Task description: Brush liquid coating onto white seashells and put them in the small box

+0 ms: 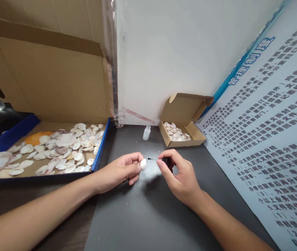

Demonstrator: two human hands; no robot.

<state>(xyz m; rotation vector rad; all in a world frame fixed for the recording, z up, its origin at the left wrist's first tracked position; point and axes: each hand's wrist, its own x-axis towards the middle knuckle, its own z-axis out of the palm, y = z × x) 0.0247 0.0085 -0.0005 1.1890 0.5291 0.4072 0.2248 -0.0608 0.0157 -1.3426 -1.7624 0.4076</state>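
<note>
Between the thumb and fingers of my left hand (pixel 126 169) is a small white seashell (pixel 143 164), held up over the dark mat. My right hand (pixel 178 174) is closed on a thin brush (pixel 152 159) whose dark tip points left toward the shell, a short gap apart from it. A black part, looking like the brush's cap, shows partly under the curled fingers. Beyond both hands a small whitish bottle (pixel 146 133) stands with its neck uncapped.
At left, a blue-sided box (pixel 101 144) with a raised cardboard lid holds many shells (pixel 66 139). A smaller cardboard box (pixel 197 134) with shells sits at back right. A white panel (pixel 190 45) rises behind; a printed board (pixel 265 115) leans along the right.
</note>
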